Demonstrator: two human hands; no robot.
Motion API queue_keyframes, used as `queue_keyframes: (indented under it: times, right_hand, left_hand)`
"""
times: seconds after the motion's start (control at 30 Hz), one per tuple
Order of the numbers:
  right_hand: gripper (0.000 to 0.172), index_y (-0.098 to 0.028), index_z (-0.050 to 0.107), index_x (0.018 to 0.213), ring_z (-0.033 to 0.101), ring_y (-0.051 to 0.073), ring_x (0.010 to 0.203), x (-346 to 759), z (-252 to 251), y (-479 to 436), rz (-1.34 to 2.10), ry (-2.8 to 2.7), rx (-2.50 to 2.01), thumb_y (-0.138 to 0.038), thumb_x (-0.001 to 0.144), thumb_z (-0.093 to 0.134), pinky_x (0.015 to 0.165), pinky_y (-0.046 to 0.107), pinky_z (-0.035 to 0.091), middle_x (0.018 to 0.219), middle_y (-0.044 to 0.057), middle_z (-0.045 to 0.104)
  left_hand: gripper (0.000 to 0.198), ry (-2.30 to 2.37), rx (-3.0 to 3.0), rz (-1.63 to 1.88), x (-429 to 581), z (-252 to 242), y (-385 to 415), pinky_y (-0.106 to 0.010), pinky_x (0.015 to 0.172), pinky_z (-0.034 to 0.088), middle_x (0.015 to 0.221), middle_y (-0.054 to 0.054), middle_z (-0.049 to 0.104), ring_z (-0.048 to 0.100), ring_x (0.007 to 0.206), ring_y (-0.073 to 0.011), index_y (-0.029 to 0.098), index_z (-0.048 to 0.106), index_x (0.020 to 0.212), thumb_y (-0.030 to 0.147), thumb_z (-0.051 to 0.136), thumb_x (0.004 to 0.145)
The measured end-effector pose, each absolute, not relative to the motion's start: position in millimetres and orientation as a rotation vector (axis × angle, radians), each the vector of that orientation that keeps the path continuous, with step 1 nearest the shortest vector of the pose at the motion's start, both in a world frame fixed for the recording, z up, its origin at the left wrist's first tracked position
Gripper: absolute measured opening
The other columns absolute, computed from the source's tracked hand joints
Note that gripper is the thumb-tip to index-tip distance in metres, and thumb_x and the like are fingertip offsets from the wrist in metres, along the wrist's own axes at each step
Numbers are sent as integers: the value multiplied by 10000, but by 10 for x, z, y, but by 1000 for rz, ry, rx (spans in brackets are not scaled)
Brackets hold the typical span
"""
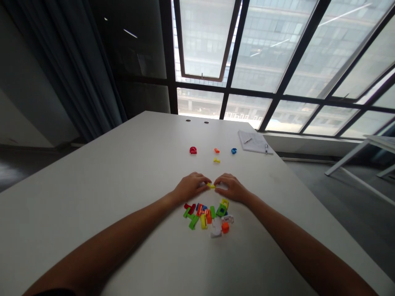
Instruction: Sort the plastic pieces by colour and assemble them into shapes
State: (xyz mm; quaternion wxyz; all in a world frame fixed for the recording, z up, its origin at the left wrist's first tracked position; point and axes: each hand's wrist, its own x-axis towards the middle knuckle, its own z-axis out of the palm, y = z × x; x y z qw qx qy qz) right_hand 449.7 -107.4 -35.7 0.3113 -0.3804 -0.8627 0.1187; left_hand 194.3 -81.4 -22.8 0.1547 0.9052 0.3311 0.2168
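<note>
My left hand (191, 186) and my right hand (231, 187) meet at the middle of the table, their fingertips pinching a small yellow plastic piece (211, 186) between them. Just below my wrists lies a loose heap of coloured plastic pieces (206, 216) in green, red, orange, yellow, blue and white. Farther off stand a red piece (193, 150), an orange piece (216, 151), a blue piece (233, 151) and a yellow piece (216, 160), each apart from the others.
The pieces lie on a large white table (92, 193) with two small round holes near its far edge. Papers (254, 142) with a pen (266, 148) lie at the far right. A tall window (308, 70) and a dark curtain (74, 70) stand beyond.
</note>
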Motion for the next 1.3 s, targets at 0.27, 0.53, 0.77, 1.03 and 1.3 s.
queue_keyframes:
  times: [0.27, 0.53, 0.77, 1.03, 1.3]
  right_hand:
    - [104, -221, 702, 951, 658, 215, 901, 4508, -416, -1000, 143, -2120, -1106, -134, 916, 657, 882, 349, 460, 940, 38, 733]
    - [149, -219, 703, 977, 649, 239, 985, 4735, -468, -821, -37, -2123, -1232, -144, 951, 578, 940, 384, 459, 1020, 64, 735]
    - [167, -196, 684, 1099, 629, 262, 965, 4659, -461, -839, -162, -1939, -1450, -270, 967, 613, 935, 406, 455, 1040, 93, 682]
    - [157, -214, 686, 1098, 601, 265, 1003, 4506, -488, -590, -214, -2103, -1600, -269, 951, 673, 916, 376, 452, 1075, 103, 673]
    - [410, -177, 575, 1296, 632, 270, 1025, 4671, -478, -141, -71, -1984, -1661, -189, 908, 708, 920, 389, 469, 1110, 91, 703]
  left_hand:
    - [309, 1132, 2563, 648, 1956, -231, -894, -347, 890, 504, 1122, -46, 720, 625, 1070, -232, 251, 625, 1237, 347, 624, 943]
    - [222, 1088, 2633, 636, 1946, -225, -890, -355, 916, 499, 1116, -48, 701, 611, 1064, -233, 256, 680, 1138, 339, 559, 972]
    - [219, 1077, 2630, 642, 1953, -226, -886, -359, 903, 499, 1126, -50, 694, 602, 1060, -237, 257, 696, 1121, 328, 552, 972]
    - [201, 1090, 2635, 637, 1972, -201, -896, -349, 901, 501, 1112, -53, 682, 597, 1053, -236, 258, 706, 1096, 310, 570, 957]
    - [199, 1092, 2638, 630, 1977, -208, -890, -338, 858, 506, 1113, -53, 676, 592, 1048, -233, 261, 708, 1082, 309, 556, 963]
